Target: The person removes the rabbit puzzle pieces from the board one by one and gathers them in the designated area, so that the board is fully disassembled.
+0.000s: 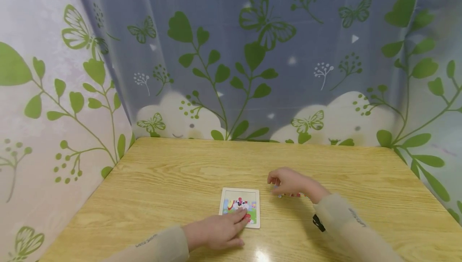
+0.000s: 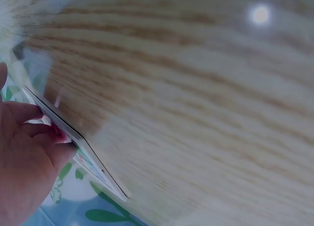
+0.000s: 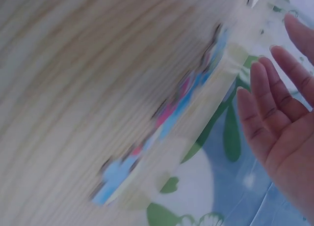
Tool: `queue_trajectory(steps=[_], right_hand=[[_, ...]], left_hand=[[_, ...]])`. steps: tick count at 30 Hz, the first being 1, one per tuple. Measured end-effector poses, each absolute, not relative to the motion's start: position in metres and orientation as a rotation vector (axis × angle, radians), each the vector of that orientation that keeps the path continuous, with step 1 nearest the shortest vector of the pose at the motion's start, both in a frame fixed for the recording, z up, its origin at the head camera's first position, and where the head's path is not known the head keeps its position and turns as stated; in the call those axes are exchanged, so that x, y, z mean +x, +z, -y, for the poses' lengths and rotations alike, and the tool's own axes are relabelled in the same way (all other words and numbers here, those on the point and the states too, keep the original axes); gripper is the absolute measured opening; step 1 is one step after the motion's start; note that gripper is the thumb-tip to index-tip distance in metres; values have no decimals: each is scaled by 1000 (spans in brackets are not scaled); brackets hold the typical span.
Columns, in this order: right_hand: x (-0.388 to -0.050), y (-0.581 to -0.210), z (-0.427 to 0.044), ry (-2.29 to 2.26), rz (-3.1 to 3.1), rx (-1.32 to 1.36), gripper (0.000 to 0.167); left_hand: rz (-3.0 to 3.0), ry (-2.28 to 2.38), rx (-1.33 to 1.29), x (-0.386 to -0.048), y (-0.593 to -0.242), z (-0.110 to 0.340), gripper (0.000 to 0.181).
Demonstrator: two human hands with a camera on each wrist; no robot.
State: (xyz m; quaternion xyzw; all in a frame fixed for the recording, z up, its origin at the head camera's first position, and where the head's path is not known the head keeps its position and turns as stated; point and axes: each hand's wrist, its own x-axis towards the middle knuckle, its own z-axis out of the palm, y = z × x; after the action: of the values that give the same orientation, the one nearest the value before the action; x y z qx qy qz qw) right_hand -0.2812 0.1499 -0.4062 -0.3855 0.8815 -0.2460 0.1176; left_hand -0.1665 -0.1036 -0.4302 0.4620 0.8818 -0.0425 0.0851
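Observation:
A small jigsaw tray point(image 1: 258, 210) with a white rim lies on the table, also edge-on in the left wrist view. In its lower part sits a colourful cartoon picture point(image 1: 251, 205); a plain strip shows along the top. My left hand point(image 1: 221, 230) rests its extended fingers on the picture's lower portion. To the tray's right, my right hand point(image 1: 290, 181) hovers over several loose puzzle pieces point(image 1: 296, 195), which it partly hides in the head view. Blue and pink pieces point(image 3: 169, 120) lie in a row in the right wrist view, apart from the loosely bent, empty fingers.
The wood-grain table point(image 1: 173, 173) extends around both hands. A blue curtain point(image 1: 223, 53) with green leaves and butterflies hangs behind it, and pale patterned curtains point(image 1: 47, 85) flank the sides. Lamp glare point(image 1: 262, 255) marks the near tabletop.

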Motion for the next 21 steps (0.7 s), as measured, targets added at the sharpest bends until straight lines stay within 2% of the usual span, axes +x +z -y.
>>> queue_trajectory(steps=[6, 21], right_hand=[[-280, -405, -128, -655, -2585, -1285, 18], [-279, -413, -77, -664, -2482, -1311, 19]], left_hand=[[-2619, -132, 1374, -165, -429, 104, 67], [-2570, -165, 1375, -166, -428, 105, 70]])
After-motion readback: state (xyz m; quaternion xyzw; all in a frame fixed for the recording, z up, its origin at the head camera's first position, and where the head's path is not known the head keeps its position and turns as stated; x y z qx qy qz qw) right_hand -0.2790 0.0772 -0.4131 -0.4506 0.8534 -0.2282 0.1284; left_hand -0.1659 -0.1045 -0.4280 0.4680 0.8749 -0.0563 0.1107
